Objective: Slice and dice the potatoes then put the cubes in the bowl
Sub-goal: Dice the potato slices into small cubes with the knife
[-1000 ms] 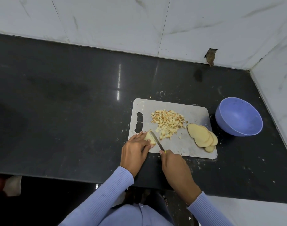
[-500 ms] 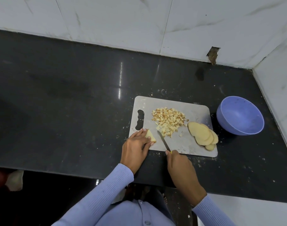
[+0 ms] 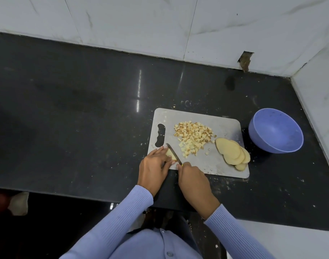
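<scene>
A grey cutting board (image 3: 223,126) lies on the black counter. A pile of small potato cubes (image 3: 192,138) sits in its middle, and a stack of pale potato slices (image 3: 232,153) lies at its right. At the board's near left corner my left hand (image 3: 154,167) holds down a small piece of potato (image 3: 169,153) with its fingertips. My right hand (image 3: 192,179) grips a knife by its handle. The knife blade (image 3: 174,153) lies across that piece, its tip pointing away and left. An empty blue bowl (image 3: 275,130) stands right of the board.
The black counter (image 3: 76,118) stretches wide to the left. White tiled walls (image 3: 160,25) close the back and the right side. Crumbs of potato dot the counter around the board. The counter's front edge runs just below my wrists.
The knife was lifted off to the right of the piece half a second ago. Now it is back on the piece beside my left fingers.
</scene>
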A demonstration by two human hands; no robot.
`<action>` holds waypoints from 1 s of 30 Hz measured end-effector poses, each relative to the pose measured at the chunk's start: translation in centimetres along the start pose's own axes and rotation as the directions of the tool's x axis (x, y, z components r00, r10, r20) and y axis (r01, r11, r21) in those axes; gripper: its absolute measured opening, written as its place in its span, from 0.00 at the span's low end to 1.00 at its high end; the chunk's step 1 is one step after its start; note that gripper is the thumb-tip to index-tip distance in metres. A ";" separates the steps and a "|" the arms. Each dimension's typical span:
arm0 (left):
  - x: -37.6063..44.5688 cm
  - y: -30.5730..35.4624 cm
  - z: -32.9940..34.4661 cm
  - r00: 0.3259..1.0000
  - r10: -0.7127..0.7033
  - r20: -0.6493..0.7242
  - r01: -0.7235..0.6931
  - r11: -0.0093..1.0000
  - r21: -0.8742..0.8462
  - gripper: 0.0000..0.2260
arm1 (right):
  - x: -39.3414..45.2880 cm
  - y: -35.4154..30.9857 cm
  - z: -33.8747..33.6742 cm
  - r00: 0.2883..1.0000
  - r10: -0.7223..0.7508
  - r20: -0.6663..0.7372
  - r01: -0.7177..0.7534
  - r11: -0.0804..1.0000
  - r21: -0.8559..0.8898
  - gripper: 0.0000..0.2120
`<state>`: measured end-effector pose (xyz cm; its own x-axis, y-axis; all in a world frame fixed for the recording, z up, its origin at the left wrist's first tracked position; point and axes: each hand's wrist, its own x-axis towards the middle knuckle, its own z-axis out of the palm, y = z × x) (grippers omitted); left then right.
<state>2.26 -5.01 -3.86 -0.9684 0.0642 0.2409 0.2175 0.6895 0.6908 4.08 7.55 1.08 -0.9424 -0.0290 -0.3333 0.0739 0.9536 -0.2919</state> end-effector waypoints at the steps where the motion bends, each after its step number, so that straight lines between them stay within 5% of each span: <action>1: 0.1 0.0 0.0 1.000 -0.002 0.001 0.002 1.000 0.010 0.03 | 0.1 -0.1 0.0 1.000 0.002 0.003 -0.002 1.000 -0.001 0.19; 21: -0.1 0.2 0.0 1.000 0.004 -0.001 -0.004 1.000 0.027 0.02 | -4.9 2.5 0.7 0.997 0.055 0.061 -0.051 0.996 -0.069 0.12; 30: -0.6 0.2 0.1 0.999 -0.018 -0.036 0.018 1.000 0.012 0.02 | -3.7 2.1 -0.8 0.998 0.021 -0.056 -0.019 0.999 0.028 0.17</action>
<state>2.85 -4.80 -3.92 -0.9671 0.0255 0.2531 0.1982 0.6995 0.6866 7.47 9.85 2.39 -0.9575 0.0077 -0.2882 0.1009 0.9454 -0.3101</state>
